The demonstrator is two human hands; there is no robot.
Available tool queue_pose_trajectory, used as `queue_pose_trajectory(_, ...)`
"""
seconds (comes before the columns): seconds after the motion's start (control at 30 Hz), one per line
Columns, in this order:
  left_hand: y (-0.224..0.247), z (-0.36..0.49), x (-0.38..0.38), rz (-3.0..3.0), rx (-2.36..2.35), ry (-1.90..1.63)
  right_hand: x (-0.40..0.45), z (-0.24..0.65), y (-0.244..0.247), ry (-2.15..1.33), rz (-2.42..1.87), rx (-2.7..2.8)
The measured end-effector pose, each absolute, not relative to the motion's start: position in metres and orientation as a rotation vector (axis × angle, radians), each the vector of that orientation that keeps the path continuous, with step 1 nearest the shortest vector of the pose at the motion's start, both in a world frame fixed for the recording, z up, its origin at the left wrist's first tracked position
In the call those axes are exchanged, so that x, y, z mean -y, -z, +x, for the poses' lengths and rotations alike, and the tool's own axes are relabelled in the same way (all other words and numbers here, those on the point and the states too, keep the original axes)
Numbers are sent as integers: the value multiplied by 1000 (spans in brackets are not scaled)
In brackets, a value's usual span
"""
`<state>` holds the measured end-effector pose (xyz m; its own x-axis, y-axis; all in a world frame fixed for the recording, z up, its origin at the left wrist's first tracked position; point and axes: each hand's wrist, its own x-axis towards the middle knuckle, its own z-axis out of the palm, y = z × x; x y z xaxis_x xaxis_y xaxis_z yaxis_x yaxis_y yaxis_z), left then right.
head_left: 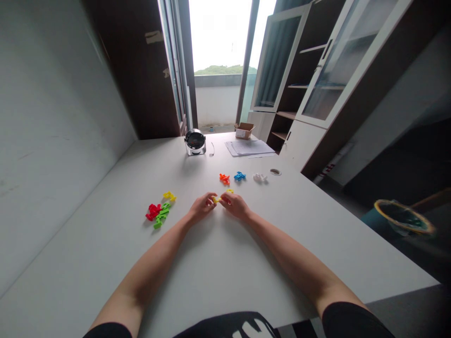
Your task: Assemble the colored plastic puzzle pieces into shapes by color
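Note:
Near the middle of the white table my left hand (203,206) pinches a small yellow plastic piece (214,200) between thumb and fingers. My right hand (235,204) meets it from the other side, its fingertips closed at the yellow plastic's right end; whether this is one piece or two joined ones I cannot tell. Just beyond my right fingers lies another yellow piece (230,190), partly hidden. Off to the left are a few yellow pieces (169,196), a red cluster (153,212) and several green pieces (162,215).
Beyond my hands sit orange pieces (224,179), blue pieces (240,176), white pieces (260,177) and a tape roll (275,172). Farther back stand a round black-and-silver device (195,142), papers (251,148) and a small cardboard box (244,131). A wall borders the table's left side.

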<state>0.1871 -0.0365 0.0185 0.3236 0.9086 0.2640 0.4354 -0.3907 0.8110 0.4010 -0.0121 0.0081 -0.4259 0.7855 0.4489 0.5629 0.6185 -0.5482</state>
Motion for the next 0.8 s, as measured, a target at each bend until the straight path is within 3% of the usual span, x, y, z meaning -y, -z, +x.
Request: queue_pose_trajectory(0.8, -21, 188, 36, 2017, -1246, -963, 18, 401, -17, -439, -1072, 2121)
